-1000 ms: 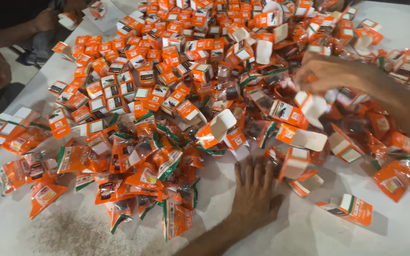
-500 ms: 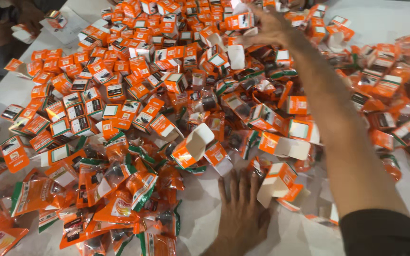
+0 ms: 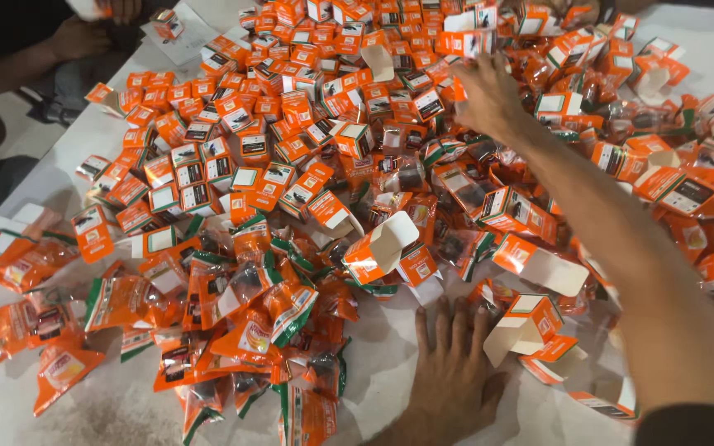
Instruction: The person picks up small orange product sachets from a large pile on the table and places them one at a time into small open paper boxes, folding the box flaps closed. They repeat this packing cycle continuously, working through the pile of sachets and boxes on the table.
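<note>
Evidently the right hand [image 3: 485, 95] reaches into closed orange cartons [image 3: 357, 136], grip half-open and empty; they look light and crushable, best pinched across the sides; left hand [image 3: 452, 372] lies flat on the counter [image 3: 373, 372]

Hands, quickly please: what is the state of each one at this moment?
Left hand: open, flat on the white table, holding nothing.
Right hand: reaching among the orange boxes; whether it grips one cannot be told.
</note>
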